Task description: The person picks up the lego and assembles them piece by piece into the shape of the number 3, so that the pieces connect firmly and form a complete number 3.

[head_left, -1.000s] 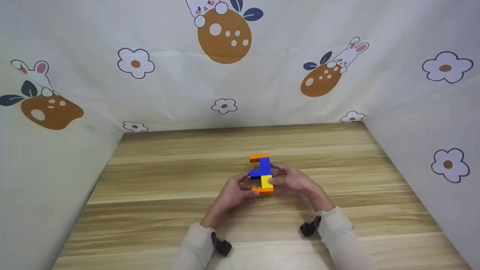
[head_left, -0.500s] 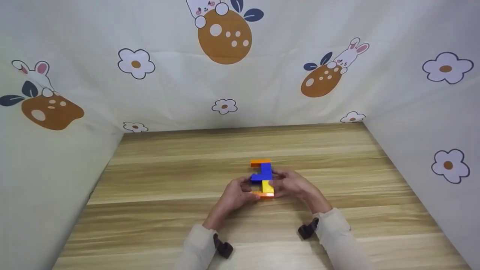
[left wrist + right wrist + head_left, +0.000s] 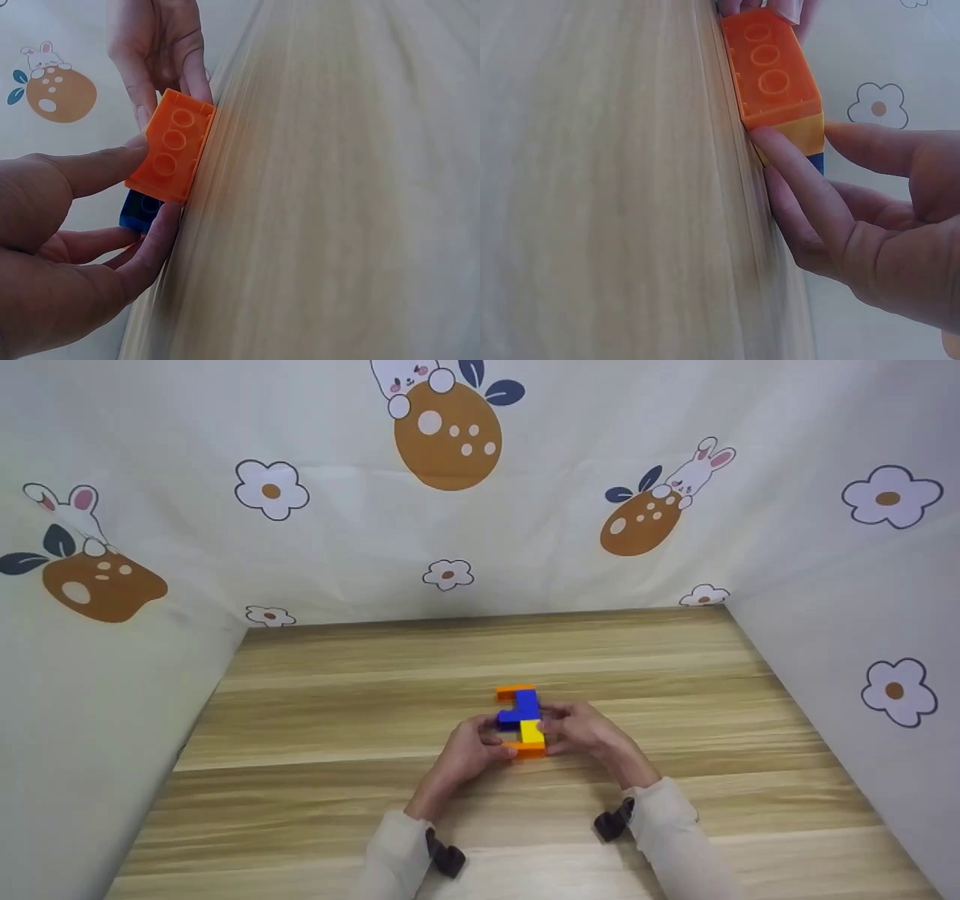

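Observation:
Joined toy building bricks form one piece: an orange brick point(image 3: 514, 690) at the far end, blue bricks point(image 3: 527, 703) behind the middle, a yellow brick point(image 3: 531, 730), and a near orange brick point(image 3: 174, 142) whose hollow underside faces the wrist cameras. My left hand point(image 3: 468, 750) pinches the near orange brick at its left end, thumb on one edge and fingers on the other. From the right, my right hand point(image 3: 586, 729) grips the yellow part between thumb and fingers, a finger touching the orange brick point(image 3: 771, 67) in the right wrist view. The piece lies on its side at the table surface.
The wood-grain table point(image 3: 337, 697) spreads around both hands. A pale cloth curtain point(image 3: 337, 540) with rabbit, fruit and flower prints rises at the back and both sides. Black straps point(image 3: 448, 859) hang at the cuffs.
Both hands have brought the brick piece a little nearer and lower, down toward the table. The grip of each hand looks much the same.

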`<control>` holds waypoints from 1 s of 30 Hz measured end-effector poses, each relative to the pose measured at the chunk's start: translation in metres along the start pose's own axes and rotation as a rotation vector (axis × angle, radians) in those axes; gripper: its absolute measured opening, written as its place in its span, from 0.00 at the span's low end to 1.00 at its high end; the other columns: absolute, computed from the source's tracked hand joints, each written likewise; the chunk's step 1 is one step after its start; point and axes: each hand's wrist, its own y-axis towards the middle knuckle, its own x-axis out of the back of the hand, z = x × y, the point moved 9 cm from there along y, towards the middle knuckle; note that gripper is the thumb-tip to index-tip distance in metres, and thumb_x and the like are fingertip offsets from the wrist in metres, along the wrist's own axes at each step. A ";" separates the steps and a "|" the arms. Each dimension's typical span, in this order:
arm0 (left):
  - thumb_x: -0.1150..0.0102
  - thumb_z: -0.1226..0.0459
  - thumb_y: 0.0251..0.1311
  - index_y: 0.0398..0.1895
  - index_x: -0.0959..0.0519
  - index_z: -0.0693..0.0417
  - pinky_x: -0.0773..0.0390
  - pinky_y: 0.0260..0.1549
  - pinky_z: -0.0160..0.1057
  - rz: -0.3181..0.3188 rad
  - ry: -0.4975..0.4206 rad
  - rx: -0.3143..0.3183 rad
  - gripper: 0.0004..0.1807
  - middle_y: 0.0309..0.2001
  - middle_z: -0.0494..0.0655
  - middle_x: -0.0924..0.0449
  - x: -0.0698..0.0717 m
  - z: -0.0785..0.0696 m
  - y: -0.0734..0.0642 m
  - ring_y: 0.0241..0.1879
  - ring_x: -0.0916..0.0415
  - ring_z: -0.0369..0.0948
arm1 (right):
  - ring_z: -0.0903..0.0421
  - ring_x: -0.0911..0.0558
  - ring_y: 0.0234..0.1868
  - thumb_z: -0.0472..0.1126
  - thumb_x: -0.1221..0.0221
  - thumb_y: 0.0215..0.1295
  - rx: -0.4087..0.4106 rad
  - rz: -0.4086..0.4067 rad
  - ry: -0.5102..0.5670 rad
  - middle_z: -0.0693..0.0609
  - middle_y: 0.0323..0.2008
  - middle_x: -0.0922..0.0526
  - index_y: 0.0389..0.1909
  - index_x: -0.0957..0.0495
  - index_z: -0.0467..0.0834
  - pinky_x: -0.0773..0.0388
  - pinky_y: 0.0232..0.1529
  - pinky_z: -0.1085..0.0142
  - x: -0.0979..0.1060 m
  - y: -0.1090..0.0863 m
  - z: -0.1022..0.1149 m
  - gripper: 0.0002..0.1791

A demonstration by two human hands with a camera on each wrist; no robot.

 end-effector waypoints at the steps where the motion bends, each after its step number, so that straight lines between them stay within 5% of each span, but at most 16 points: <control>1: 0.28 0.63 0.57 0.70 0.34 0.66 0.15 0.46 0.38 -0.001 -0.002 -0.005 0.40 0.57 0.58 0.21 0.000 0.000 0.000 0.46 0.19 0.43 | 0.52 0.18 0.48 0.32 0.43 0.70 0.003 -0.002 -0.001 0.32 0.63 0.26 0.73 0.38 0.33 0.13 0.43 0.58 0.000 0.000 0.001 0.32; 15: 0.31 0.66 0.60 0.72 0.35 0.64 0.16 0.50 0.41 -0.001 -0.026 -0.054 0.37 0.66 0.62 0.27 0.004 -0.004 0.001 0.50 0.18 0.45 | 0.51 0.16 0.48 0.30 0.41 0.67 -0.012 -0.016 0.023 0.33 0.64 0.25 0.73 0.36 0.37 0.14 0.47 0.55 0.001 0.002 0.001 0.33; 30: 0.30 0.65 0.59 0.73 0.36 0.58 0.17 0.54 0.43 0.010 -0.035 0.011 0.40 0.68 0.59 0.28 0.010 0.000 -0.001 0.52 0.19 0.44 | 0.51 0.16 0.47 0.32 0.42 0.70 0.005 -0.007 0.042 0.31 0.63 0.26 0.72 0.37 0.34 0.13 0.45 0.56 0.000 0.003 0.003 0.31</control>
